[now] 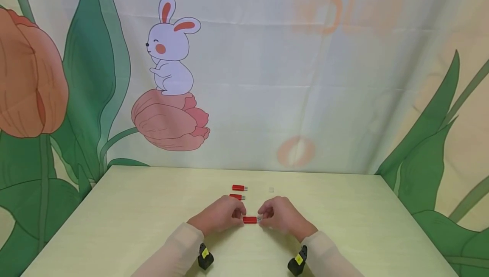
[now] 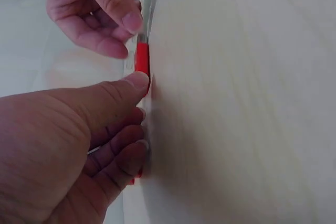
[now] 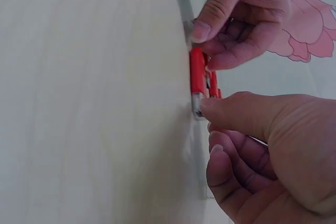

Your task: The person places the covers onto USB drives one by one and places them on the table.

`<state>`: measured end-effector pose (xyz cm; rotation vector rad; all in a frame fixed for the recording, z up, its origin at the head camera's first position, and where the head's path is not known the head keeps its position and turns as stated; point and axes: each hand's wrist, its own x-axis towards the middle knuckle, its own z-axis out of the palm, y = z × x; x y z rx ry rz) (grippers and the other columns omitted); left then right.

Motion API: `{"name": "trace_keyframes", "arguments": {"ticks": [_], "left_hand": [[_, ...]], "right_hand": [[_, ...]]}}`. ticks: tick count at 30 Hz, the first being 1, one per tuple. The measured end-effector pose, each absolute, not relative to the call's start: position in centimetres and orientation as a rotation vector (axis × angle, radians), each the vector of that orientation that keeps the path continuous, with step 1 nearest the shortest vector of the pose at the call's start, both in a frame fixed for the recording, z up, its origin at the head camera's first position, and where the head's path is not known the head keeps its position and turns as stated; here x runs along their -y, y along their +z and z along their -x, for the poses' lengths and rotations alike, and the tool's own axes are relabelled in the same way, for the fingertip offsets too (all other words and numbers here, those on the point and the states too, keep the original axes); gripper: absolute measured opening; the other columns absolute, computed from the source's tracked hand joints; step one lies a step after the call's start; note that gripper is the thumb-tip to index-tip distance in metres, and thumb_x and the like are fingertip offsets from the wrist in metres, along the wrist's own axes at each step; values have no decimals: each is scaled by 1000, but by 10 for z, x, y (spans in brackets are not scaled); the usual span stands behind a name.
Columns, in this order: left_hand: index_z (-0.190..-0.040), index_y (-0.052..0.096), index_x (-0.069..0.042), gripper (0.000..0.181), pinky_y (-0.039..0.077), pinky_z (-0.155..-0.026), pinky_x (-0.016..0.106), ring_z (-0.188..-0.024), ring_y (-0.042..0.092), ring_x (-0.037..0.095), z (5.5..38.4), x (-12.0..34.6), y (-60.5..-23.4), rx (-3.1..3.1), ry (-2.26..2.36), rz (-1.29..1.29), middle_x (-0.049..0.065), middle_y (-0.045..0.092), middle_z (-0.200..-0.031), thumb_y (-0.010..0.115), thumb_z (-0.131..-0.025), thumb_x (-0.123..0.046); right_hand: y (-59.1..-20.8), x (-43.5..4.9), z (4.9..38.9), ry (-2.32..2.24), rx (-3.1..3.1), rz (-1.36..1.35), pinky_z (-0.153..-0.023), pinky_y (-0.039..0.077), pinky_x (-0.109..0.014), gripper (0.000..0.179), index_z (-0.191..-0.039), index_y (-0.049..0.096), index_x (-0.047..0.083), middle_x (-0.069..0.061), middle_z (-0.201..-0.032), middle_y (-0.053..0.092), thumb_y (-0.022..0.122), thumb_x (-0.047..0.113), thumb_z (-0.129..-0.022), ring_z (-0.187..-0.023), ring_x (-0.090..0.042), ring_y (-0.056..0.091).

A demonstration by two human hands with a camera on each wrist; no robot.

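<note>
A red USB stick [image 1: 250,220] lies level, close over the table between my two hands, its metal plug pointing right. My left hand [image 1: 224,214] pinches the rear end of its red body, the thumb lying on it in the left wrist view. At the plug end, my right hand [image 1: 282,214] pinches a small clear cap [image 3: 197,115] with thumb and fingers. The cap overlaps the metal plug in the right wrist view; my fingers hide part of it, and I cannot tell how far it sits over the plug.
Behind my left hand lie two more red USB sticks, a farther one [image 1: 238,188] and a nearer one [image 1: 236,197], metal plugs bare. Another small clear cap [image 1: 271,189] lies behind my right hand. The pale table [image 1: 153,200] ends at a printed curtain [image 1: 244,99].
</note>
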<state>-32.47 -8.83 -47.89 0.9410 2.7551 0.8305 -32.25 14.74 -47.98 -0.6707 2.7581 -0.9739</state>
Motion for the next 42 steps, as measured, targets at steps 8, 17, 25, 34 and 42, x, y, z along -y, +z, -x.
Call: {"name": "trace_keyframes", "arguments": {"ticks": [8, 17, 25, 34, 42], "left_hand": [[-99, 77, -12, 11, 52, -76, 24, -79, 58, 10, 339, 101, -477, -2782, 870, -898, -10, 67, -85, 80, -89, -14], [-103, 77, -13, 18, 55, -84, 28, -87, 58, 12, 351, 108, -480, -2866, 781, -788, -4, 67, -94, 82, -88, -21], [-104, 76, -13, 21, 52, -90, 33, -94, 52, 13, 358, 108, -484, -2916, 606, -822, -3, 63, -97, 81, -87, -22], [-102, 75, -12, 17, 50, -81, 28, -87, 51, 13, 360, 105, -486, -2930, 537, -823, -2, 61, -89, 78, -87, -18], [-102, 74, -11, 18, 49, -80, 29, -83, 52, 13, 357, 105, -487, -2922, 592, -759, -3, 59, -88, 80, -88, -20]], "right_hand": [[-470, -158, 326, -988, -2787, 616, -67, 49, -26, 12, -97, 77, 9, 4, -77, 64, 81, 9, -86, -73, -14, 57], [-471, -170, 334, -914, -2858, 511, -67, 47, -30, 15, -92, 76, 12, 3, -81, 63, 81, 6, -80, -76, -16, 54], [-478, -175, 343, -841, -2890, 483, -80, 49, -33, 19, -92, 76, 15, 1, -90, 63, 86, 9, -77, -86, -18, 54], [-478, -173, 347, -808, -2881, 479, -81, 52, -33, 20, -92, 74, 12, 1, -87, 65, 86, 7, -77, -83, -16, 56], [-478, -171, 346, -823, -2853, 416, -74, 50, -30, 15, -87, 73, 12, 1, -83, 63, 85, 7, -79, -80, -17, 55]]}}
